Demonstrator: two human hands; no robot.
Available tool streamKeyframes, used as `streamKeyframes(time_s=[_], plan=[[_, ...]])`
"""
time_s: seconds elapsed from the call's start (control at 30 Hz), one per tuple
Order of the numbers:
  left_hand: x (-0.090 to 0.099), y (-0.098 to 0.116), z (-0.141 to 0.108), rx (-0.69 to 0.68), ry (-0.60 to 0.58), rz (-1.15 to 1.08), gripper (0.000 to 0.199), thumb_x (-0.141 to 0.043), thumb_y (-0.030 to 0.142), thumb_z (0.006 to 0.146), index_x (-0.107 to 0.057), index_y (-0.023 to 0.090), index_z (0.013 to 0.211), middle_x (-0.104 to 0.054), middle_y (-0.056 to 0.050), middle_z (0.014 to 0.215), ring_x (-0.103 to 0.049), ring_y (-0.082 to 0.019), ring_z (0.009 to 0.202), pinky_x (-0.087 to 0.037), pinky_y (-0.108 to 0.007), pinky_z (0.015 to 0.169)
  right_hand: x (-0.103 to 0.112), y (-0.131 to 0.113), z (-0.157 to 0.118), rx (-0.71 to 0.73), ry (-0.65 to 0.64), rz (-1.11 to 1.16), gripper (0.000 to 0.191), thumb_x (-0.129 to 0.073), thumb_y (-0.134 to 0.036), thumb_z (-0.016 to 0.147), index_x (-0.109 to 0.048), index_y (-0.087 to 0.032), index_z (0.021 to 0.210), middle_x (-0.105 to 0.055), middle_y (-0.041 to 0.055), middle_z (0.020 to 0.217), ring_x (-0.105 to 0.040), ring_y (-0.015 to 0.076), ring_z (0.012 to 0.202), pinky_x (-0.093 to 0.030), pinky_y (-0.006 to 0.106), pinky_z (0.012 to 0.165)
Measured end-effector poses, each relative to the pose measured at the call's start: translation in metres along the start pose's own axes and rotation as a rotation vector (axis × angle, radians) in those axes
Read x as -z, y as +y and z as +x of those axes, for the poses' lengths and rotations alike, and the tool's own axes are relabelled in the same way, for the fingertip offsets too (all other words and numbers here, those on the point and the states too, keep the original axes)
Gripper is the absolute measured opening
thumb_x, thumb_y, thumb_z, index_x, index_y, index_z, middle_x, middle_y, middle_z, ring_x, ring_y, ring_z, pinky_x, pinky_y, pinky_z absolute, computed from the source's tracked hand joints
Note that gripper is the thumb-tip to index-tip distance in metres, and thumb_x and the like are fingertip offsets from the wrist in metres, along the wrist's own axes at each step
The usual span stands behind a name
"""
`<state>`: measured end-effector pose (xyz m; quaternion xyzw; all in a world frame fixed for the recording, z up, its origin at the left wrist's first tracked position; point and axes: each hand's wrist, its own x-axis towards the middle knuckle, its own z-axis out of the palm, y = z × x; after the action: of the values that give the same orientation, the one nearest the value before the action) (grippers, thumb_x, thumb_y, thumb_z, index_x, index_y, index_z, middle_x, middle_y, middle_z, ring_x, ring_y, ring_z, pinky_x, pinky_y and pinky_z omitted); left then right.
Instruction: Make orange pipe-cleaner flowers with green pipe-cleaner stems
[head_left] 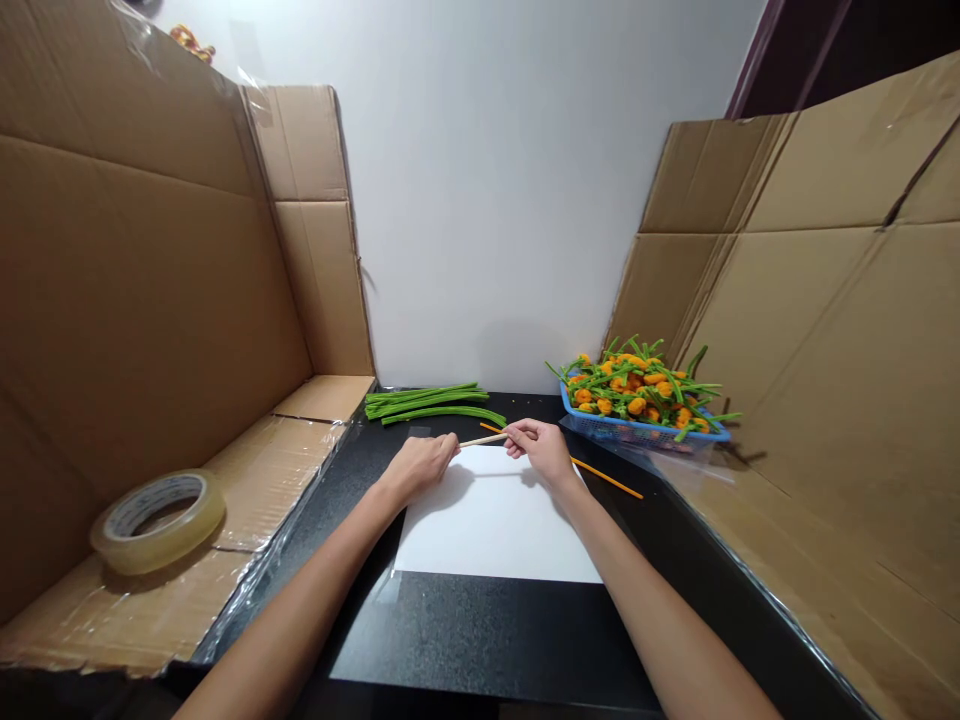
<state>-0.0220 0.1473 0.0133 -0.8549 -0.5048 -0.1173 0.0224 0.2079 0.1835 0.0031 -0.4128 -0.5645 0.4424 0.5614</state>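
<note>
A thin pale wooden stick (482,440) spans the gap between my two hands, above the white paper sheet (495,540). My left hand (421,468) is closed around its left end, knuckles upward. At the other end, my right hand (543,450) pinches the stick between thumb and fingers. An orange pipe cleaner (609,479) lies slantwise behind and beneath my right hand, its middle hidden. Beyond my hands, a bundle of green pipe cleaners (424,399) lies on the black table (480,630).
A blue basket (637,428) heaped with orange and green pipe-cleaner pieces (637,390) stands at the back right. A roll of clear tape (159,522) rests on cardboard at left. Cardboard walls (135,270) flank both sides, with a white wall (502,200) behind.
</note>
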Motion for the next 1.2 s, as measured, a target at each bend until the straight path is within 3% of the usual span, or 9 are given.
streamKeyframes(time_s=[0.37, 0.43, 0.5, 0.57, 0.7, 0.8, 0.9, 1.0, 1.2], plan=[[-0.003, -0.011, 0.006, 0.023, 0.134, -0.053, 0.020, -0.041, 0.030, 0.101, -0.059, 0.021, 0.098, -0.069, -0.009, 0.090, -0.065, -0.022, 0.084, -0.040, -0.030, 0.077, 0.009, -0.028, 0.003, 0.094, 0.025, -0.065, 0.051, -0.083, -0.063, 0.057, -0.072, -0.016, 0.073, -0.070, 0.0060, 0.061, -0.063, 0.0165, 0.052, -0.054, 0.032, 0.054], [0.001, -0.032, -0.004, 0.116, 0.181, -0.049, 0.022, -0.040, 0.031, 0.102, -0.058, 0.020, 0.097, -0.069, -0.010, 0.088, -0.065, -0.024, 0.083, -0.040, -0.031, 0.074, 0.037, -0.045, 0.001, 0.159, 0.237, -0.032, 0.050, -0.083, -0.063, 0.054, -0.069, -0.018, 0.070, -0.067, 0.0048, 0.060, -0.061, 0.0171, 0.051, -0.054, 0.035, 0.053], [0.005, -0.057, -0.015, 0.262, 0.239, -0.040, 0.031, -0.028, 0.027, 0.104, -0.056, 0.017, 0.097, -0.067, -0.013, 0.084, -0.065, -0.024, 0.077, -0.038, -0.031, 0.069, 0.081, -0.066, -0.005, 0.330, 0.680, 0.079, 0.045, -0.086, -0.058, 0.048, -0.065, -0.022, 0.065, -0.062, 0.0030, 0.059, -0.056, 0.0164, 0.048, -0.055, 0.041, 0.056], [0.006, -0.075, -0.022, 0.369, 0.291, -0.035, 0.037, -0.019, 0.023, 0.104, -0.054, 0.015, 0.100, -0.066, -0.015, 0.083, -0.065, -0.025, 0.075, -0.038, -0.032, 0.067, 0.128, -0.083, -0.014, 0.408, 0.836, 0.084, 0.034, -0.085, -0.052, 0.056, -0.064, -0.027, 0.067, -0.060, 0.0035, 0.065, -0.056, 0.0176, 0.053, -0.056, 0.049, 0.073], [-0.005, -0.074, -0.016, 0.308, 0.286, -0.056, 0.031, -0.027, 0.031, 0.105, -0.054, 0.017, 0.098, -0.068, -0.013, 0.092, -0.067, -0.024, 0.085, -0.038, -0.030, 0.069, 0.177, -0.085, -0.026, 0.427, 0.790, -0.026, 0.023, -0.082, -0.049, 0.065, -0.068, -0.032, 0.072, -0.067, 0.0096, 0.081, -0.063, 0.0260, 0.066, -0.051, 0.062, 0.089], [-0.012, -0.064, -0.012, 0.279, 0.266, -0.066, 0.031, -0.026, 0.032, 0.106, -0.054, 0.018, 0.101, -0.069, -0.012, 0.094, -0.068, -0.023, 0.087, -0.039, -0.029, 0.070, 0.168, -0.056, -0.019, 0.360, 0.782, -0.032, 0.037, -0.084, -0.054, 0.055, -0.070, -0.026, 0.072, -0.070, 0.0126, 0.077, -0.066, 0.0254, 0.063, -0.057, 0.053, 0.074], [-0.014, -0.070, -0.015, 0.309, 0.255, -0.062, 0.032, -0.025, 0.033, 0.106, -0.053, 0.018, 0.102, -0.070, -0.012, 0.095, -0.069, -0.024, 0.089, -0.040, -0.030, 0.071, 0.148, -0.018, -0.006, 0.151, 0.587, -0.067, 0.052, -0.087, -0.056, 0.044, -0.071, -0.017, 0.074, -0.072, 0.0120, 0.070, -0.070, 0.0248, 0.060, -0.060, 0.043, 0.064], [-0.015, -0.085, -0.018, 0.388, 0.265, -0.058, 0.032, -0.024, 0.032, 0.106, -0.052, 0.017, 0.102, -0.070, -0.013, 0.095, -0.070, -0.027, 0.089, -0.041, -0.032, 0.070, 0.139, 0.014, 0.003, 0.027, 0.458, -0.199, 0.049, -0.082, -0.056, 0.048, -0.071, -0.015, 0.073, -0.074, 0.0123, 0.068, -0.073, 0.0262, 0.064, -0.060, 0.038, 0.062], [-0.023, -0.097, -0.015, 0.482, 0.288, -0.111, 0.030, -0.024, 0.034, 0.106, -0.050, 0.019, 0.105, -0.071, -0.012, 0.093, -0.071, -0.028, 0.087, -0.042, -0.032, 0.069, 0.150, 0.033, 0.004, 0.087, 0.360, -0.945, 0.027, -0.061, -0.043, 0.074, -0.075, -0.020, 0.074, -0.076, 0.0103, 0.072, -0.073, 0.0288, 0.073, -0.050, 0.034, 0.061]])
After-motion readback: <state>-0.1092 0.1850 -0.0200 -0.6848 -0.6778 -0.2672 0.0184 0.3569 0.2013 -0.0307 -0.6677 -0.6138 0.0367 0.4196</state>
